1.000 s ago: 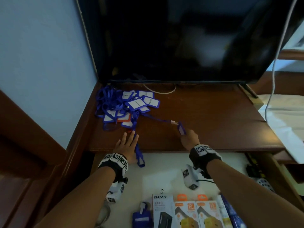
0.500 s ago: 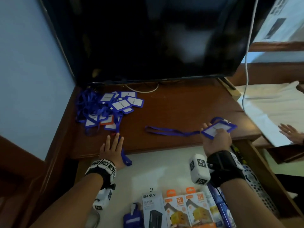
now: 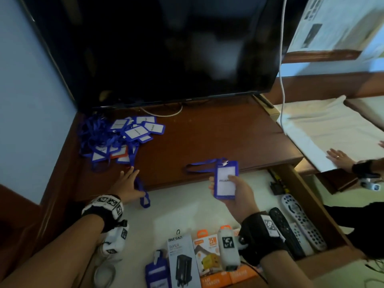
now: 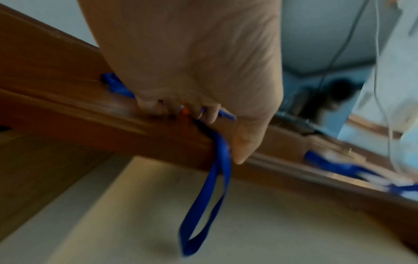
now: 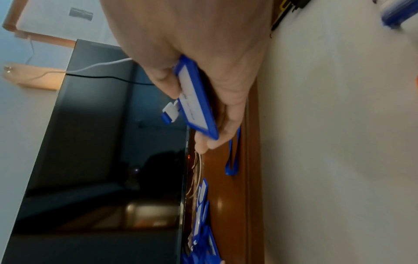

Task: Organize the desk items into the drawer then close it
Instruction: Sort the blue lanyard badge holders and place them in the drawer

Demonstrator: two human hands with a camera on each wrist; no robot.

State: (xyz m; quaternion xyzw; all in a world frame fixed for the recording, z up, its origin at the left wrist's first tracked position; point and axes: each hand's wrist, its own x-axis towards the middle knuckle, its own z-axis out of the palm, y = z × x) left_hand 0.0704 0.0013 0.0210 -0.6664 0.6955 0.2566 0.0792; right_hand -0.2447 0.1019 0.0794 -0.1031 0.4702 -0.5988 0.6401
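The drawer (image 3: 307, 196) stands pulled out below the desk (image 3: 207, 142), holding boxed chargers (image 3: 205, 252), a badge holder (image 3: 156, 271) and remote controls (image 3: 301, 223). Above it, the right hand (image 3: 234, 194) grips a blue ID badge holder (image 3: 225, 179) whose lanyard (image 3: 199, 165) trails back onto the desk. The left hand (image 3: 126, 183) lies flat with fingers straight on the desk edge, pressing a blue lanyard loop (image 3: 143, 194) that hangs over it. Farther back lies a pile of badge holders (image 3: 122, 140), then the dark television (image 3: 166, 48).
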